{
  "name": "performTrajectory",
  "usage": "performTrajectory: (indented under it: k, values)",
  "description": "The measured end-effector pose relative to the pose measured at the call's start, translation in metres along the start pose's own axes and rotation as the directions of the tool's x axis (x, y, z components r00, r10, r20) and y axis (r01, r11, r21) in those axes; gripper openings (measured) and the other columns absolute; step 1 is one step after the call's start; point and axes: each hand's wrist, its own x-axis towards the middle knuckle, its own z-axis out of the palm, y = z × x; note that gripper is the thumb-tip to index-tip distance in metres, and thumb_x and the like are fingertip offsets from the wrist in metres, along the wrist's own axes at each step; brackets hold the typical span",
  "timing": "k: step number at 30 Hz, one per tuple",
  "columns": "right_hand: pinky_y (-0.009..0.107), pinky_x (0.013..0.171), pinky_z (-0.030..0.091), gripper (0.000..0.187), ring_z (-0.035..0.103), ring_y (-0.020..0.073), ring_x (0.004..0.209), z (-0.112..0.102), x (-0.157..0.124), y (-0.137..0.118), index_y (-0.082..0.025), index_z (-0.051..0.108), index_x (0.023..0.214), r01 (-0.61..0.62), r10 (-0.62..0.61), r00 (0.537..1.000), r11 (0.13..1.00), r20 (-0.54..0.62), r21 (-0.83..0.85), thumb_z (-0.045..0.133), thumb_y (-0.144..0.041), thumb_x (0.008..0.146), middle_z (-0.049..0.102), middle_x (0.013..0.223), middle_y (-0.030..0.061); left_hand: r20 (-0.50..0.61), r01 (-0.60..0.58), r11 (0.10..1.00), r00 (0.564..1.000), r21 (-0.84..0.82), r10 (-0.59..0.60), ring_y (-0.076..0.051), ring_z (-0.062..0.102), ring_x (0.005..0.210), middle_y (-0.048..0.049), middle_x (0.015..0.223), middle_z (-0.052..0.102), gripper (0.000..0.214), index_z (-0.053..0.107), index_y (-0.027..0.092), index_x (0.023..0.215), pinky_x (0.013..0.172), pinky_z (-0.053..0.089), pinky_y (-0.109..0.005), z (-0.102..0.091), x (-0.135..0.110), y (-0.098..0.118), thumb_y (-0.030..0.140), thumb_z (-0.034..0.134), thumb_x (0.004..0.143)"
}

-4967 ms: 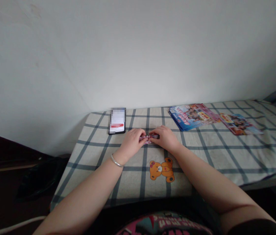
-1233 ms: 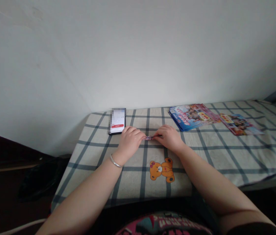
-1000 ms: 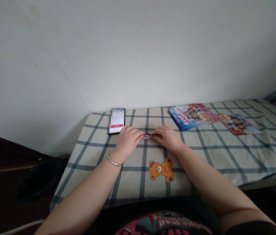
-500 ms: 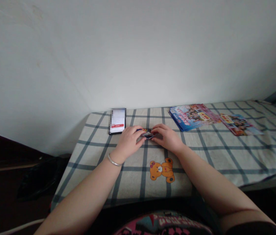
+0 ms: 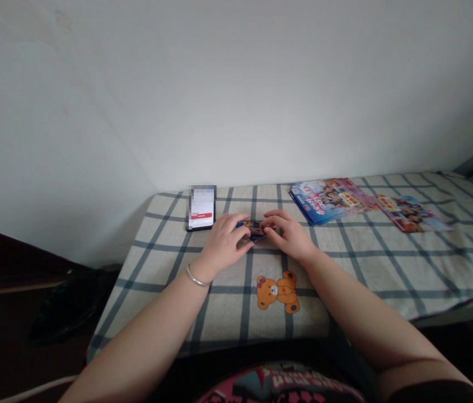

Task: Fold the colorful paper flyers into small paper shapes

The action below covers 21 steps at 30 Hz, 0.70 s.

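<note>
Between my hands, near the middle of the checked cloth, is a small folded flyer, printed in dark blue with bits of yellow and red. My left hand has its thumb and fingers closed on the left end. At the right end, my right hand grips the paper with curled fingers and thumb. Its printed face shows between the hands; both ends are partly covered by fingers. A silver bangle circles my left wrist.
A phone with a lit screen lies left of my hands. To the right are a stack of colourful flyers and another flyer pile. The checked tablecloth carries a bear picture near me. A wall stands behind.
The folded flyer has tipped flatter, so its printed face shows instead of an open fold. My fingers have shifted slightly along it, with fingertips a little farther apart.
</note>
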Motion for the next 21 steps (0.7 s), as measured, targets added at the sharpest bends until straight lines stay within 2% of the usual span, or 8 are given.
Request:
performTrajectory:
  k: [2, 8, 15, 21]
  values:
    - [0.037, 0.096, 0.047, 0.021, 0.060, 0.0197, 0.106, 0.001, 0.001, 0.004, -0.020, 0.066, 0.095, -0.014, 0.013, 1.000, 1.000, 0.015, 0.012, 0.048, -0.030, 0.094, 0.063, 0.111, 0.0094, 0.013, -0.019, 1.000, 1.000, 0.019, 0.019, -0.029, 0.048, 0.118, -0.0079, 0.130, 0.053, 0.015, 0.063, 0.020, 0.088, 0.103, 0.039, -0.053, 0.000, 0.001, 0.001, 0.027, 0.071, 0.079]
    - [0.035, 0.091, 0.046, 0.032, 0.063, 0.0188, 0.096, 0.003, 0.005, 0.005, -0.019, 0.069, 0.093, 0.032, -0.026, 0.983, 0.999, 0.184, -0.033, 0.041, -0.033, 0.098, 0.071, 0.097, 0.0061, 0.051, -0.084, 0.993, 0.995, 0.079, 0.081, -0.027, 0.047, 0.121, -0.0060, 0.133, 0.052, 0.009, 0.068, 0.022, 0.093, 0.106, 0.038, -0.051, 0.002, 0.004, 0.005, 0.024, 0.066, 0.084]
    - [0.034, 0.090, 0.044, 0.033, 0.061, 0.0202, 0.095, 0.001, 0.005, -0.009, -0.018, 0.072, 0.094, 0.033, 0.025, 0.977, 0.963, 0.210, -0.268, 0.043, -0.034, 0.097, 0.072, 0.099, 0.0062, 0.051, -0.085, 0.987, 0.996, 0.138, 0.078, -0.026, 0.048, 0.120, -0.0062, 0.131, 0.055, 0.013, 0.070, 0.023, 0.096, 0.106, 0.038, -0.051, 0.002, 0.004, 0.008, 0.021, 0.061, 0.087]
    - [0.034, 0.091, 0.043, 0.037, 0.060, 0.0200, 0.096, 0.005, 0.004, -0.015, -0.021, 0.072, 0.099, -0.047, 0.130, 0.969, 0.931, 0.210, -0.362, 0.040, -0.037, 0.098, 0.073, 0.102, 0.0052, 0.051, -0.046, 0.993, 0.998, 0.108, 0.041, -0.026, 0.049, 0.117, -0.0059, 0.129, 0.056, 0.012, 0.072, 0.022, 0.091, 0.103, 0.042, -0.049, 0.004, 0.005, 0.007, 0.021, 0.060, 0.087]
